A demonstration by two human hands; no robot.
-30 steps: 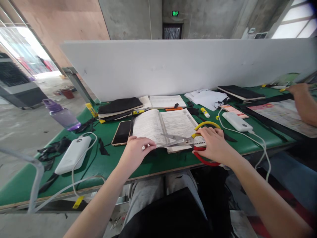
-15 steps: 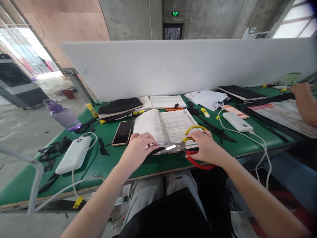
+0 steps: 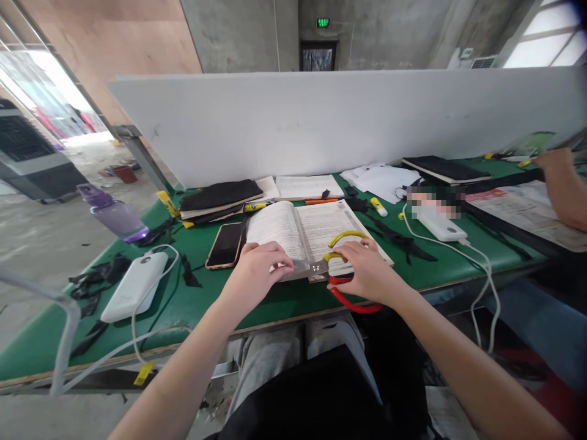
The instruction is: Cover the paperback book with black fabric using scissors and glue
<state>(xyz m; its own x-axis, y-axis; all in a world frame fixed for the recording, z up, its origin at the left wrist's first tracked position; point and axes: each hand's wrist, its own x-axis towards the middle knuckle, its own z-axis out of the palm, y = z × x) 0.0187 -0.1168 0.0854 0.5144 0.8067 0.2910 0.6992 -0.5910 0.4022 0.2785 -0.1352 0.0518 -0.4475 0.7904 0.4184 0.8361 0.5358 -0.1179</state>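
An open book (image 3: pixel 323 223) lies near the front edge of the green table. My right hand (image 3: pixel 367 269) is closed round the handles of scissors (image 3: pixel 316 267), one yellow and one red. The blades point left, toward my left hand, across the book's lower edge. My left hand (image 3: pixel 263 269) is closed in a pinch at the book's lower left corner, beside the blade tips; what its fingertips hold is too small to make out. A phone (image 3: pixel 224 245) lies left of the book.
White power banks with cables lie left (image 3: pixel 136 287) and right (image 3: pixel 438 223). Behind the book are a glue stick (image 3: pixel 378 206), papers and black-covered books. A purple bottle (image 3: pixel 114 214) stands at the left. Another person's arm (image 3: pixel 566 189) reaches in at the right.
The scissors and my right hand have moved left, bringing the blades to my left fingertips. The black strip seen below the book's edge no longer shows. My left hand has hardly moved.
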